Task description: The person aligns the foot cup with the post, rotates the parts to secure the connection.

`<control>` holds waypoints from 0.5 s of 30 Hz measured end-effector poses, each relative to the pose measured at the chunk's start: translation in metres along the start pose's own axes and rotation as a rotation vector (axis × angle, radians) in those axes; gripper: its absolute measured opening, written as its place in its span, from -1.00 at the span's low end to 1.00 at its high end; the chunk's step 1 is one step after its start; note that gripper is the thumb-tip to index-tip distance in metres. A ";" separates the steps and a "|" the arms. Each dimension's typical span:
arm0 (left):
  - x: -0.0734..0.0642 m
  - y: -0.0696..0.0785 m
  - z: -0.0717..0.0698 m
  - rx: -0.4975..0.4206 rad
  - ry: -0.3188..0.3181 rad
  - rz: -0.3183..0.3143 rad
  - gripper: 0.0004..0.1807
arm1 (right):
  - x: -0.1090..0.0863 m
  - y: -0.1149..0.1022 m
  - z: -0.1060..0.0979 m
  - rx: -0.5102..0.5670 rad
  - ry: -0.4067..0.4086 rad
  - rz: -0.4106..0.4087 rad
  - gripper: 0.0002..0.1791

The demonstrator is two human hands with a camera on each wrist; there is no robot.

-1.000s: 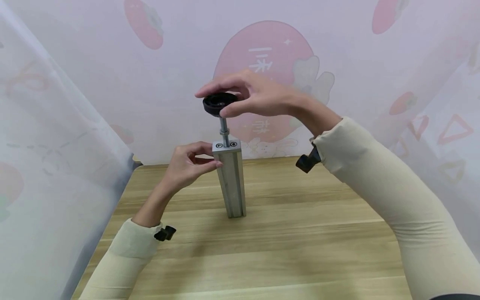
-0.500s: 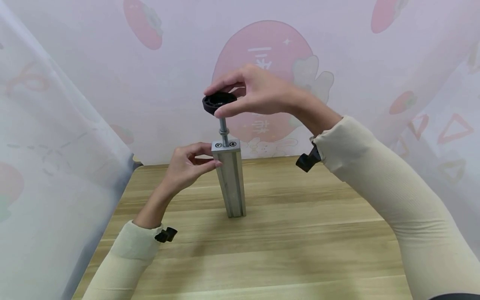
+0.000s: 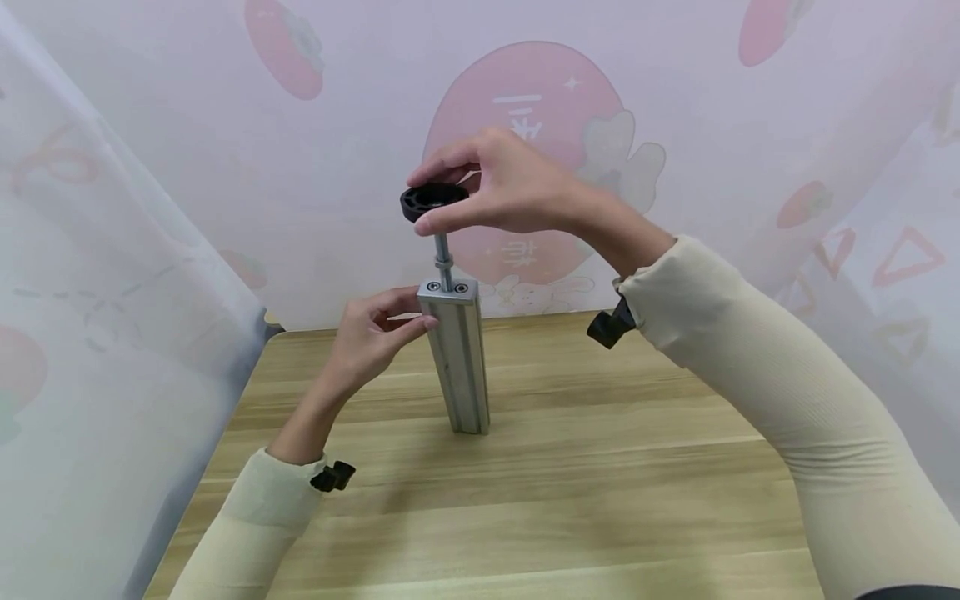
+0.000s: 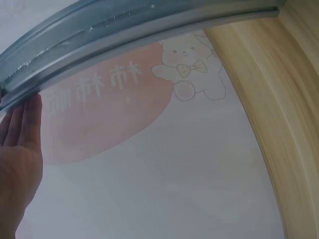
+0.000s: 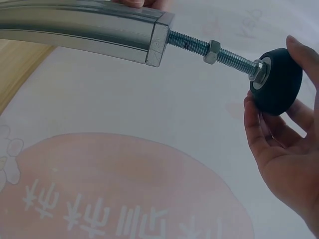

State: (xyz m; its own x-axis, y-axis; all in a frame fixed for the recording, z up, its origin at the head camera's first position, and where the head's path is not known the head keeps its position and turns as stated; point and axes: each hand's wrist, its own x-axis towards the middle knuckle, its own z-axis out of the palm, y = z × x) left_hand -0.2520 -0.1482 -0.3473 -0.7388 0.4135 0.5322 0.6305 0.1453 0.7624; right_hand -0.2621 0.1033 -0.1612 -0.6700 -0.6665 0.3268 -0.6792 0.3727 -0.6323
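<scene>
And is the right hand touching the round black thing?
Touching: the right wrist view shows the right hand holding the round black thing, fingers against its side.

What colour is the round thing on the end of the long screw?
The round thing is black; the head view shows it best.

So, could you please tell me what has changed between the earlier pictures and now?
The right grip closed in on the black foot: a fingertip drew back to the rim, the thumb slid left. The foot and the top of the metal profile shifted slightly left. The left grip stays on the profile, which stands on the table.
</scene>
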 end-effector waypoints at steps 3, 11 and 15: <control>-0.004 -0.001 0.005 0.048 0.061 0.000 -0.61 | 0.001 -0.001 0.001 -0.029 0.025 0.018 -0.45; -0.015 -0.005 0.028 0.133 0.245 0.012 -0.64 | 0.002 -0.001 0.003 -0.083 0.084 0.043 -0.46; -0.020 -0.004 0.041 0.116 0.293 0.004 -0.52 | 0.002 0.000 0.003 -0.088 0.117 0.054 -0.51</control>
State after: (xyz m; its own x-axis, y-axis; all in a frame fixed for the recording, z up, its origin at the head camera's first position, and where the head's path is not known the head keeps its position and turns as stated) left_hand -0.2301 -0.1198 -0.3761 -0.7626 0.1399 0.6316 0.6442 0.2528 0.7219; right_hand -0.2628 0.0996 -0.1629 -0.7332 -0.5664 0.3765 -0.6613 0.4646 -0.5890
